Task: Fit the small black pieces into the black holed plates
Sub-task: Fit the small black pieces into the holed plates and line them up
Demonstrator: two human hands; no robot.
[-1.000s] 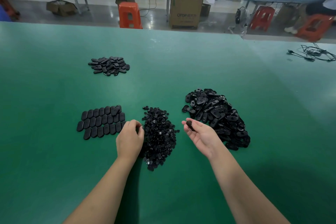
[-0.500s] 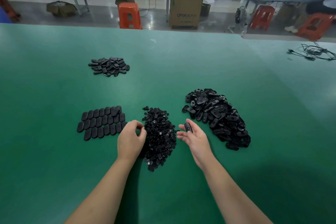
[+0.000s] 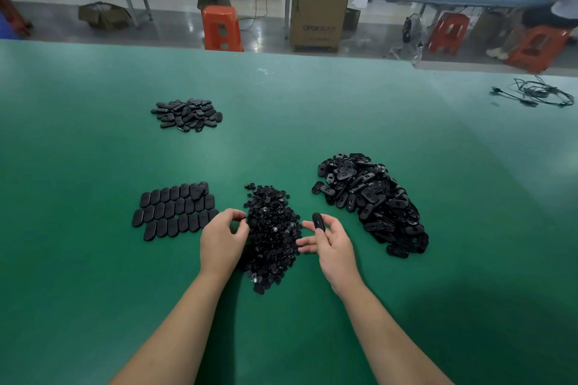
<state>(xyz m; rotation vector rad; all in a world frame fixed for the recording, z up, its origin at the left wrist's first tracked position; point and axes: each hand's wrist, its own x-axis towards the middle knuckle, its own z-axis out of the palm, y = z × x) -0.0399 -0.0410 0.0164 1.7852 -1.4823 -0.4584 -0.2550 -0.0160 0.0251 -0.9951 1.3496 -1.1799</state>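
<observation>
Both bare forearms reached up from the bottom edge toward twelve o'clock, converging slightly. The left hand (image 3: pixel 223 239) lay knuckles up, fingers curled with thumb and forefinger tips drawn close at its two o'clock side; whether they pinched anything could not be told. The right hand (image 3: pixel 331 242) sat at three o'clock of the left, palm turned inward, pinching a black plate (image 3: pixel 318 221) upright between thumb and forefinger, other fingers loosely extended toward nine o'clock.

A grey printed logo is seen on the front of the tall cardboard box (image 3: pixel 318 19) standing on the floor beyond the green table; its letters are too blurred to be read with certainty. No other text is legible.
</observation>
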